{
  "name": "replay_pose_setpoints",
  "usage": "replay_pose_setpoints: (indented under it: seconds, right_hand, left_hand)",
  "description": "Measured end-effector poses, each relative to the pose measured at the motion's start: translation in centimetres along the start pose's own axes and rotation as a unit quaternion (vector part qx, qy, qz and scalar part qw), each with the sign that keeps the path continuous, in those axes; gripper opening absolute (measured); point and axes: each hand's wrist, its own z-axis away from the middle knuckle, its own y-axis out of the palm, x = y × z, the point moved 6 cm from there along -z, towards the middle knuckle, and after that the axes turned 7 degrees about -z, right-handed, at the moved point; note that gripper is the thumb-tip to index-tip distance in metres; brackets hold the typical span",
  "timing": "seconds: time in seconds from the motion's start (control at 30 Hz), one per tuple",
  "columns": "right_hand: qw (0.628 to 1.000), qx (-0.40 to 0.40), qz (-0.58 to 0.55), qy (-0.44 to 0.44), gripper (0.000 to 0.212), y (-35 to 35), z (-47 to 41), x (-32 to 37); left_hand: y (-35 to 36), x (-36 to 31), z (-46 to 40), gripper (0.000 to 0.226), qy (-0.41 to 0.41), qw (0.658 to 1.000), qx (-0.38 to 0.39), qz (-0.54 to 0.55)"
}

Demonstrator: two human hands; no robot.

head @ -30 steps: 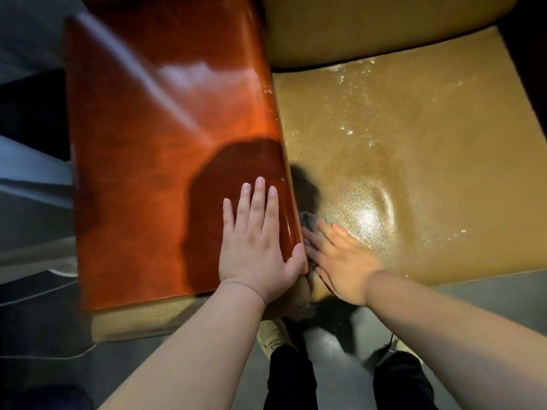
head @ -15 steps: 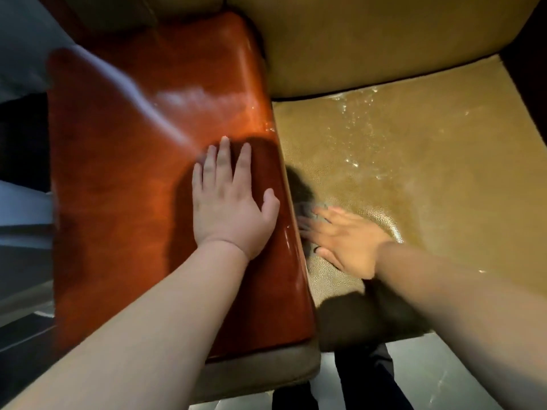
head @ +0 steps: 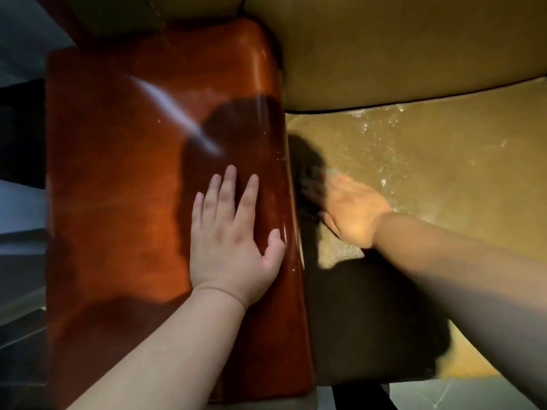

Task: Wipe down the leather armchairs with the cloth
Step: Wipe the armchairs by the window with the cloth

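A tan leather armchair seat (head: 444, 173) fills the right side, wet with droplets near its back. Its broad glossy reddish-brown armrest (head: 133, 187) runs down the left. My left hand (head: 233, 235) lies flat on the armrest with fingers straight. My right hand (head: 352, 211) presses flat on the seat beside the armrest, over a dark cloth (head: 310, 179) that shows only as a blurred edge at my fingertips in shadow. The tan backrest (head: 384, 54) rises at the top.
Grey floor (head: 438, 395) shows below the seat's front edge, with my dark trouser leg (head: 364, 398) there. More grey floor and dark shapes lie to the left of the armrest (head: 20, 202).
My right hand has slid with the cloth along the seat toward the backrest, next to the armrest. My left hand moved forward along the armrest, and my head leaned in closer.
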Motion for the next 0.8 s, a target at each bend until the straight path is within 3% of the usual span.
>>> replay_pose_setpoints:
  seconds: [0.07, 0.13, 0.17, 0.23, 0.3, 0.33, 0.37, 0.43, 0.47, 0.53, 0.6, 0.67, 0.73, 0.8]
  right_hand:
    - [0.977, -0.037, -0.108, 0.182, 0.063, -1.4, -1.8, -3.3]
    - [0.957, -0.054, -0.141, 0.246, 0.07, -1.0, -1.3, -2.4]
    - [0.965, -0.053, -0.138, 0.215, 0.074, -0.1, -0.4, -1.0]
    - [0.991, -0.028, -0.116, 0.066, 0.075, 1.6, 2.1, 2.8]
    - [0.995, 0.067, -0.042, -0.06, 0.073, 3.0, 3.7, 3.9]
    - [0.992, 0.088, 0.002, -0.092, 0.072, 2.9, 3.1, 2.6]
    - [0.993, 0.054, 0.027, -0.1, 0.07, 2.1, 1.8, 1.2]
    - [1.0, -0.022, 0.007, 0.017, 0.066, -0.8, -1.2, -2.5]
    - [0.993, -0.047, -0.021, 0.105, 0.063, -1.9, -2.4, -4.1]
    - [0.976, -0.072, -0.042, 0.201, 0.061, -1.7, -3.4, -3.9]
    - [0.986, -0.071, -0.026, 0.147, 0.062, 0.8, -2.1, -0.1]
    - [0.997, -0.064, -0.032, -0.001, 0.059, 3.5, 1.3, 3.8]
    - [0.992, -0.003, -0.023, -0.124, 0.057, 3.2, 3.2, 3.8]
    - [0.991, -0.016, 0.013, -0.131, 0.058, 1.0, 1.8, 0.7]
  left_hand:
    - [0.0, 0.1, 0.1, 0.084, -0.002, 1.0, -0.004, 0.002]
    - [-0.1, 0.1, 0.0, 0.084, -0.001, 1.0, -0.004, 0.005]
    - [-0.1, 0.0, 0.1, 0.084, -0.001, 1.0, -0.001, 0.008]
    - [0.0, 0.1, 0.1, 0.084, -0.004, 1.0, 0.003, 0.009]
    - [0.0, 0.0, 0.1, 0.084, -0.004, 1.0, -0.002, 0.01]
    - [0.0, 0.1, 0.1, 0.084, -0.003, 1.0, -0.007, 0.011]
    - [0.1, 0.1, 0.1, 0.083, -0.003, 1.0, -0.012, 0.009]
    - [0.3, 0.1, 0.2, 0.083, 0.001, 1.0, -0.014, 0.01]
    - [0.3, 0.1, 0.2, 0.083, 0.0, 1.0, -0.015, 0.01]
    - [0.3, 0.1, 0.2, 0.082, -0.002, 1.0, -0.016, 0.007]
    - [0.4, 0.2, 0.2, 0.082, -0.003, 1.0, -0.014, 0.004]
    - [0.4, 0.2, 0.2, 0.082, -0.005, 1.0, -0.018, 0.009]
    - [0.3, 0.1, 0.2, 0.082, -0.004, 1.0, -0.024, 0.016]
    - [0.3, 0.2, 0.2, 0.081, -0.003, 0.999, -0.026, 0.02]
